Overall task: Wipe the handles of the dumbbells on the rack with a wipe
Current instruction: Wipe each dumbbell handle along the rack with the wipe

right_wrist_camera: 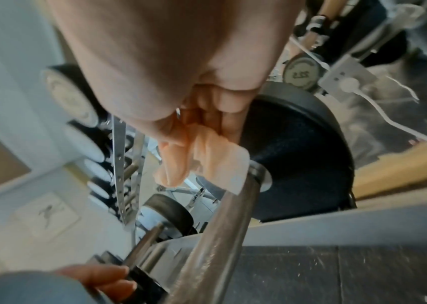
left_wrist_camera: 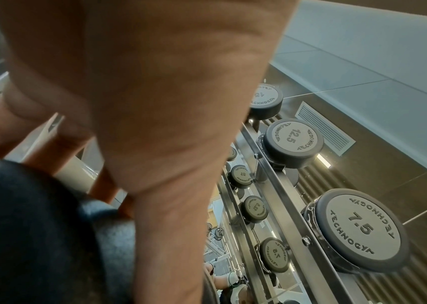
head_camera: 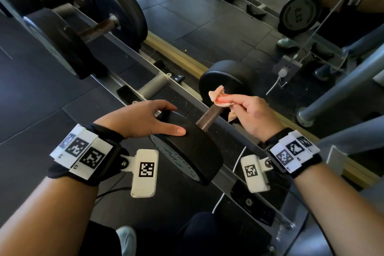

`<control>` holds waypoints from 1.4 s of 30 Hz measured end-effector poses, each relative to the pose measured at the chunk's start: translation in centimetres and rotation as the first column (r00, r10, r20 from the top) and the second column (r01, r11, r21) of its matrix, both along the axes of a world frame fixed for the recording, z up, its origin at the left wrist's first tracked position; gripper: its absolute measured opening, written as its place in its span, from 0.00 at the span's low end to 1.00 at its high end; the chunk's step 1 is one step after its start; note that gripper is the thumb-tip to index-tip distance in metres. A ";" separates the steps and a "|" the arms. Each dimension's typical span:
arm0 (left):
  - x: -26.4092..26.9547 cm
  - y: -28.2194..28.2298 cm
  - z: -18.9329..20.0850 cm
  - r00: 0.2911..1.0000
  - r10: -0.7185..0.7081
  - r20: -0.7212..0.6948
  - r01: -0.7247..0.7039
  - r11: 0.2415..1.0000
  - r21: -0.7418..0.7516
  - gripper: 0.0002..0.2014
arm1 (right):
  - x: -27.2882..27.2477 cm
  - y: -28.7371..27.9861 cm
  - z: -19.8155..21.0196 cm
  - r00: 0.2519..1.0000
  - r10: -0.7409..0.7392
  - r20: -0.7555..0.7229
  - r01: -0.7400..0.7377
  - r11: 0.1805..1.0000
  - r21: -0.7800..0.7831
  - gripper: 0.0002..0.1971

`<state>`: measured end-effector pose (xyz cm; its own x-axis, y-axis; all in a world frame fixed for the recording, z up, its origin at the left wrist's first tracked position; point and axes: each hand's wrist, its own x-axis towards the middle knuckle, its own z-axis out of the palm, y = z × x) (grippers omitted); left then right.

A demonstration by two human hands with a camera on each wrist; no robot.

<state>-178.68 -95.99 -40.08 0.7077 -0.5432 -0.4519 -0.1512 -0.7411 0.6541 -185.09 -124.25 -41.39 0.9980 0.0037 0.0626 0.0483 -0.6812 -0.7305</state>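
Wiping the handle [head_camera: 209,114]: right hand [head_camera: 253,114] pinches the wipe [head_camera: 218,95], open left hand [head_camera: 143,118] steadies the dumbbell [head_camera: 187,143]; next, rub along the bar.

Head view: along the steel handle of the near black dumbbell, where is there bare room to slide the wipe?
Free: the bare steel handle between the near black weight head and the pale orange wipe. Crowded: the far end, where the right hand pinches the wipe against the far weight head. The left hand rests on the near head.

Left hand [head_camera: 145,119] flat, fingers straight, palm down; right hand [head_camera: 252,113] raised, fingers curled in a pinch.
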 end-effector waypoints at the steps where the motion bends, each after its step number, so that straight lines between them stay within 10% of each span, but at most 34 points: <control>1: 0.0 0.0 0.0 1.000 0.004 0.001 -0.004 1.000 -0.003 0.46 | 0.6 0.1 0.0 0.999 0.035 0.018 -0.034 0.998 -0.055 0.17; 12: -0.3 0.0 -0.1 1.000 0.014 0.013 -0.014 0.999 -0.040 0.44 | 3.2 0.1 -2.2 0.933 0.331 -0.139 -0.359 0.845 -0.396 0.30; 24: -0.4 -0.1 0.0 1.000 0.023 0.004 -0.023 0.999 -0.043 0.46 | 3.4 3.3 -3.3 0.839 0.525 -0.147 -0.510 0.660 -0.551 0.15; 42: -0.2 -0.1 0.0 1.000 0.006 -0.012 -0.007 0.999 -0.047 0.46 | 4.7 1.4 -2.6 0.892 0.297 -0.340 -0.448 0.499 -0.742 0.23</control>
